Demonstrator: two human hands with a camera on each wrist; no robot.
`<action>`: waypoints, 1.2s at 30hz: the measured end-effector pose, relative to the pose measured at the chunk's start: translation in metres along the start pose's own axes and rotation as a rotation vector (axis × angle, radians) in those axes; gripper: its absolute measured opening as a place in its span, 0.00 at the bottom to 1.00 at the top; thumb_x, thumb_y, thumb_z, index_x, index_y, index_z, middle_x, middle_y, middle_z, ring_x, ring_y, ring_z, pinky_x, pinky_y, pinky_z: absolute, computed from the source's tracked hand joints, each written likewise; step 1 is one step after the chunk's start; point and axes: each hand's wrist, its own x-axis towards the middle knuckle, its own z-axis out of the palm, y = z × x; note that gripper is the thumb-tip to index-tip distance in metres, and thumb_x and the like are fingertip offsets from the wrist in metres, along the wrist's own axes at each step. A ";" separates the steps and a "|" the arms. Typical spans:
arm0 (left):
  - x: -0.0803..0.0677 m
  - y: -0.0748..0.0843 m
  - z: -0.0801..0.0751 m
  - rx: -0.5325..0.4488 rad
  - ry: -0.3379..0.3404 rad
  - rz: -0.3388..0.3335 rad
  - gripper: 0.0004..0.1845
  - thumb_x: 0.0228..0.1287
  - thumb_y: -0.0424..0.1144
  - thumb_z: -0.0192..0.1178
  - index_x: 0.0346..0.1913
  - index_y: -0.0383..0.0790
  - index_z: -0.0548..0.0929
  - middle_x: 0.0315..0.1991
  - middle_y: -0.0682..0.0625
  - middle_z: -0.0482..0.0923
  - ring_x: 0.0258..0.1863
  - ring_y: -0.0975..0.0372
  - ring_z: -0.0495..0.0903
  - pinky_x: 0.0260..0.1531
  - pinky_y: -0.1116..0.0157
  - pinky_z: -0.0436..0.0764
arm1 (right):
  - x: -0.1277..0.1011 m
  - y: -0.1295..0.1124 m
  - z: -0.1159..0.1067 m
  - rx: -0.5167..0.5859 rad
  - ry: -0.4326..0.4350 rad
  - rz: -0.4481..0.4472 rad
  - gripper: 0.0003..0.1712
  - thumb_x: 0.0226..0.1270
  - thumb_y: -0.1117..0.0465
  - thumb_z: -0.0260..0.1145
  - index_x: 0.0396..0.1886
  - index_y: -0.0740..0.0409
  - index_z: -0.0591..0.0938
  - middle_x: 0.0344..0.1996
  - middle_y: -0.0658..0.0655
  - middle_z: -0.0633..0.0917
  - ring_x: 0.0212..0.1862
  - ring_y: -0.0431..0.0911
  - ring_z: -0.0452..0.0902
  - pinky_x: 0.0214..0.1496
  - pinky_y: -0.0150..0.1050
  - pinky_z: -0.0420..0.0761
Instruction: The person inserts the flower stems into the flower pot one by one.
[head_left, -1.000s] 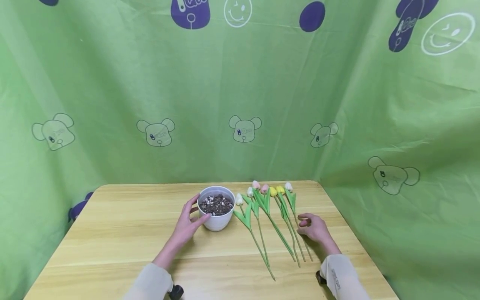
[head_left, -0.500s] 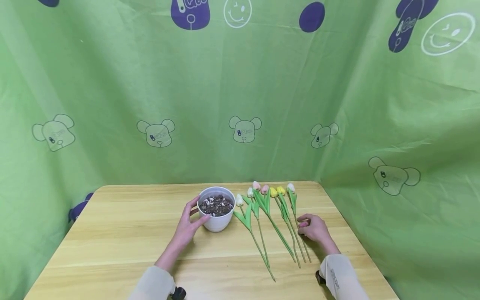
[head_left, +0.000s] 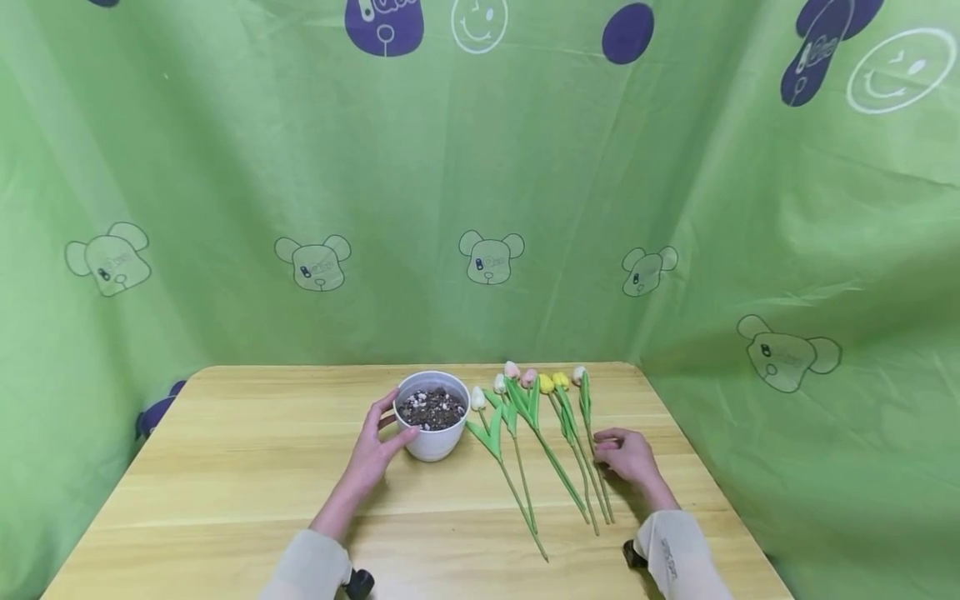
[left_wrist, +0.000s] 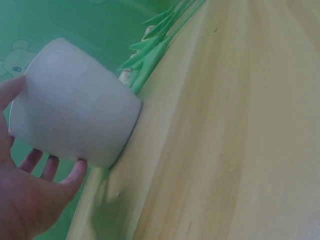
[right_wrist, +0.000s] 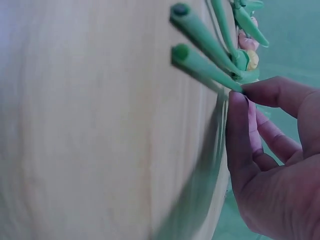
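A white flowerpot of dark soil flecked with white stands upright on the wooden table. My left hand holds it from the left, thumb at the near rim and fingers round the side; the left wrist view shows fingertips at the pot wall. Over at the right, my right hand pinches the green stem of the rightmost white tulip between thumb and forefinger. In the right wrist view that tulip's stem sticks out past the fingertips, its cut end toward the camera.
Between pot and right hand lie several artificial tulips: white, pink and yellow, blooms toward the back, stems slanting forward. The wooden table reaches a green printed curtain behind and at the sides.
The rightmost white tulip has turned a little under my right hand, its stem end shifting left toward the yellow tulips' stems. My left hand and the flowerpot stay put.
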 end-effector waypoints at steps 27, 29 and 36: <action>0.000 0.004 0.005 -0.039 0.007 -0.029 0.43 0.66 0.46 0.70 0.80 0.53 0.60 0.80 0.42 0.55 0.75 0.41 0.62 0.69 0.37 0.71 | -0.006 -0.030 0.001 0.312 -0.034 -0.021 0.33 0.71 0.73 0.62 0.74 0.70 0.66 0.63 0.71 0.74 0.48 0.50 0.84 0.51 0.40 0.90; -0.001 0.005 0.005 -0.039 0.010 -0.037 0.44 0.66 0.46 0.69 0.81 0.53 0.59 0.80 0.42 0.55 0.75 0.41 0.62 0.69 0.37 0.71 | -0.008 -0.033 0.002 0.321 -0.035 -0.026 0.33 0.72 0.72 0.62 0.75 0.70 0.65 0.66 0.72 0.74 0.48 0.47 0.84 0.51 0.39 0.89; -0.003 0.006 0.005 -0.032 0.004 -0.035 0.44 0.65 0.46 0.70 0.80 0.52 0.60 0.79 0.40 0.56 0.75 0.40 0.63 0.69 0.37 0.71 | -0.013 -0.043 0.007 0.343 -0.002 -0.048 0.32 0.73 0.72 0.62 0.75 0.68 0.66 0.66 0.71 0.77 0.44 0.37 0.83 0.52 0.39 0.89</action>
